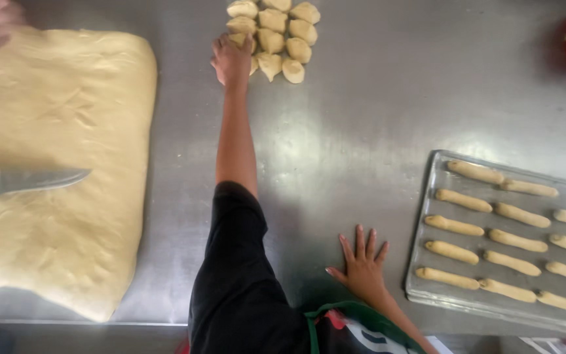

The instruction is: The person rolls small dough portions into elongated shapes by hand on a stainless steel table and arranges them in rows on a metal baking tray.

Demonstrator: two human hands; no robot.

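left hand (232, 60), top centre of frame, reaches at full stretch into the cluster of cut dough pieces (275, 36); fingers curl on the nearest piece, grip closing on it, though full grasp cannot be confirmed. right hand (361, 265), lower centre, lies flat and released on the steel surface (348, 131), likely as a brace. baking tray (427, 288) at lower right holds rolled dough sticks (456, 225) in rows. dough slab (60, 164) at left, knife (27, 180) over it.
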